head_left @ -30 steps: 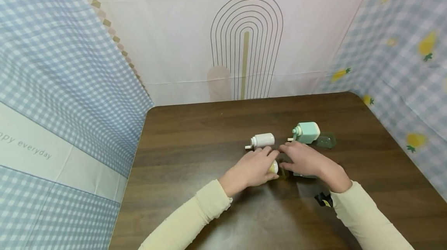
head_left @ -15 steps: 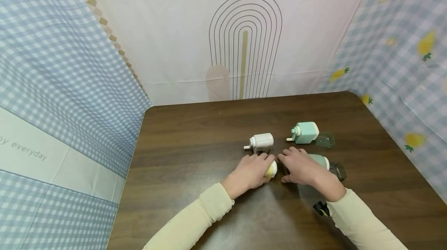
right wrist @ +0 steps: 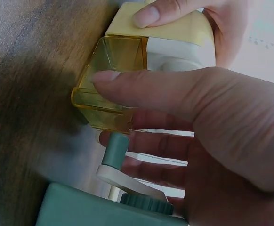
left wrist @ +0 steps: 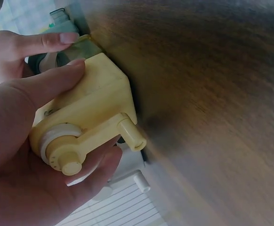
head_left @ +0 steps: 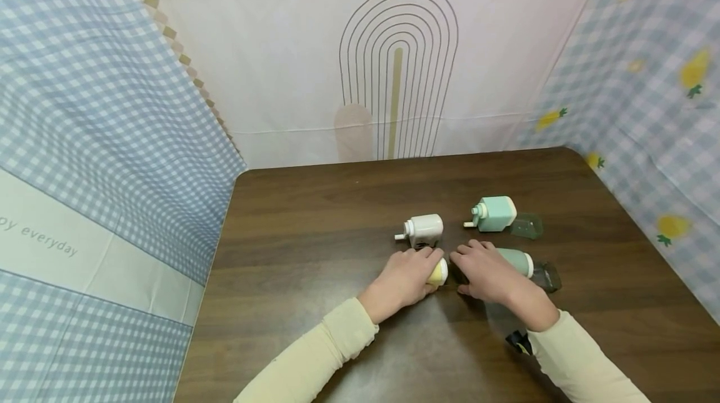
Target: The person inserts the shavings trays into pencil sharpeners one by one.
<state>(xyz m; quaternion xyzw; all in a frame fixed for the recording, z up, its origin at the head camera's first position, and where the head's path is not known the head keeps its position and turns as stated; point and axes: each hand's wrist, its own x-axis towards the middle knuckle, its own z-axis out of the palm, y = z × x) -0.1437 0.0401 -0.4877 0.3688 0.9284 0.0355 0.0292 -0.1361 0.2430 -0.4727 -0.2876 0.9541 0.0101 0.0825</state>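
My left hand [head_left: 406,277] grips a yellow crank pencil sharpener [left wrist: 104,89], its thumb across the body and its fingers on the opposite side. The crank handle [left wrist: 133,136] points toward the wood in the left wrist view. A see-through amber shavings drawer [right wrist: 112,52] meets the sharpener's white-trimmed end. My right hand [head_left: 486,273] pinches this drawer, thumb on the near side and fingers behind it. Under the right fingers, in its wrist view, lies a dark green sharpener [right wrist: 104,207] with its crank close by. The right hand covers the drawer in the head view.
Beyond the left hand lies a white sharpener [head_left: 425,228]. A mint sharpener [head_left: 496,213] lies at the back right beside a clear greenish drawer [head_left: 526,226]. Another dark clear drawer [head_left: 547,277] sits right of the dark green sharpener. A small black object [head_left: 519,342] is near the right sleeve.
Over the last second the right hand has drawn back slightly toward the person, uncovering the dark green sharpener and its drawer. The left hand keeps its hold on the yellow sharpener.
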